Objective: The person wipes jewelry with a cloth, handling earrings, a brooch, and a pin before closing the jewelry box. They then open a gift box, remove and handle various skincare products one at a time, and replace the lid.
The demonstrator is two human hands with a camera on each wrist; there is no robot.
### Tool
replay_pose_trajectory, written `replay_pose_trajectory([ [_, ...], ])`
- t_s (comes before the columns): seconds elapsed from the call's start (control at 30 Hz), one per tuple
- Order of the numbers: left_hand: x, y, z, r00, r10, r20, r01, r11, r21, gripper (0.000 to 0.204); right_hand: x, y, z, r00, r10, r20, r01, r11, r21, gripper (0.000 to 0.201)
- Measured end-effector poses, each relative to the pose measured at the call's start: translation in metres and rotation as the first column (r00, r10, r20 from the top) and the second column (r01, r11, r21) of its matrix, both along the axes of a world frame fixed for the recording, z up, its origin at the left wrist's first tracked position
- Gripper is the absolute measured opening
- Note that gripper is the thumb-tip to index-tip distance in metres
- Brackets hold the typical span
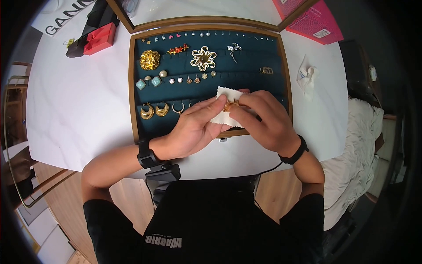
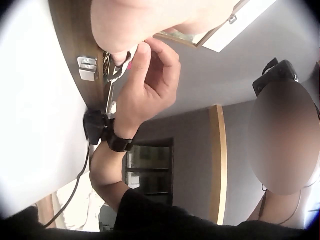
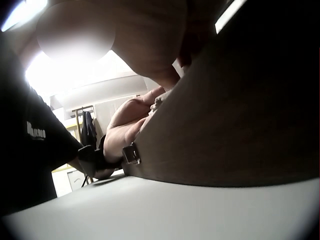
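Over the front part of a wooden jewelry box [image 1: 133,88], my left hand [image 1: 193,125] holds a white cloth [image 1: 221,118] with a zigzag edge, its thumb pressing on top. A gold-coloured piece of jewelry [image 1: 228,105] lies in the cloth, partly hidden by fingers; I cannot tell its kind. My right hand [image 1: 270,125] pinches it with bent fingers. In the left wrist view the cloth [image 2: 119,74] shows between both hands, with the right hand [image 2: 147,87] beyond. The right wrist view shows the cloth [image 3: 157,104] just above the box wall [image 3: 210,135].
Gold hoop earrings [image 1: 147,111], a gold brooch [image 1: 150,60], a flower brooch [image 1: 203,58] and several smaller earrings sit on the dark green lining. The glass lid [image 1: 198,20] stands open behind. A red gift box [image 1: 100,38] is at left, a crumpled white wrapper [image 1: 306,77] at right.
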State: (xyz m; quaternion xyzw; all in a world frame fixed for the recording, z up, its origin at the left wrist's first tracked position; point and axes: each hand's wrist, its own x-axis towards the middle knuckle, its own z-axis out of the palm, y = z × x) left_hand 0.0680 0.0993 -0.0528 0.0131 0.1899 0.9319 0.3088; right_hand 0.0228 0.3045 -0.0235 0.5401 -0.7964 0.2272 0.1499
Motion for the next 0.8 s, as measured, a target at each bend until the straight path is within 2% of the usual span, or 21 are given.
replay_pose_trajectory([
  [0.1, -0.001, -0.004, -0.007, 1.0, -0.019, 0.009, 0.019, 1.0, -0.018, 0.048, -0.001, 0.003, 0.003, 0.996, -0.055, 0.065, 0.053, 0.998, 0.03, 0.031],
  [0.17, -0.002, -0.004, -0.012, 0.997, -0.041, -0.072, 0.047, 0.995, 0.087, 0.046, 0.0, 0.002, 0.0, 0.998, -0.061, 0.032, 0.061, 0.998, -0.013, 0.033],
  [0.2, -0.001, -0.004, -0.013, 0.997, -0.041, -0.072, 0.047, 0.995, 0.088, 0.046, 0.001, -0.001, -0.002, 1.0, -0.021, 0.001, 0.021, 1.0, -0.012, 0.035],
  [0.33, 0.0, -0.003, -0.01, 0.998, -0.035, -0.052, 0.037, 0.999, 0.036, 0.045, 0.001, 0.001, 0.002, 0.999, -0.044, -0.001, 0.044, 0.999, 0.01, 0.033],
  [0.43, 0.0, -0.003, -0.006, 0.998, -0.032, -0.061, 0.033, 0.999, 0.025, 0.045, 0.0, 0.002, 0.002, 0.996, -0.06, -0.064, 0.063, 0.997, 0.038, 0.03],
  [0.47, -0.001, -0.003, -0.004, 0.996, -0.043, -0.082, 0.046, 0.998, 0.03, 0.046, 0.001, -0.002, 0.001, 0.998, 0.006, -0.056, -0.006, 1.0, 0.006, 0.031],
  [0.5, -0.002, -0.003, -0.002, 0.995, -0.048, -0.083, 0.05, 0.998, 0.03, 0.046, 0.002, -0.001, 0.002, 0.998, 0.002, -0.057, -0.001, 1.0, 0.006, 0.031],
  [0.57, -0.002, -0.004, 0.0, 0.995, -0.064, -0.078, 0.064, 0.998, -0.008, 0.048, 0.002, -0.001, 0.005, 0.999, 0.022, -0.044, -0.021, 0.999, 0.024, 0.03],
  [0.6, -0.001, -0.004, -0.002, 0.995, -0.064, -0.076, 0.063, 0.998, -0.009, 0.048, 0.002, 0.001, 0.01, 0.999, -0.05, -0.003, 0.05, 0.996, 0.07, 0.029],
  [0.67, 0.001, -0.003, -0.007, 0.999, -0.012, 0.034, 0.014, 0.998, -0.063, 0.046, -0.002, 0.002, 0.007, 0.998, -0.061, -0.014, 0.062, 0.997, 0.056, 0.029],
  [0.7, 0.001, -0.003, -0.007, 0.999, -0.012, 0.033, 0.014, 0.998, -0.061, 0.046, -0.004, 0.003, 0.006, 0.997, -0.074, -0.027, 0.075, 0.996, 0.04, 0.029],
  [0.77, 0.0, -0.002, -0.002, 0.999, -0.041, -0.012, 0.042, 0.997, 0.06, 0.046, 0.002, -0.003, -0.002, 0.999, -0.029, -0.026, 0.029, 1.0, 0.009, 0.028],
  [0.8, 0.0, -0.002, 0.0, 0.999, -0.046, -0.011, 0.047, 0.997, 0.058, 0.046, 0.004, -0.005, -0.004, 1.0, 0.018, -0.024, -0.018, 1.0, -0.025, 0.028],
])
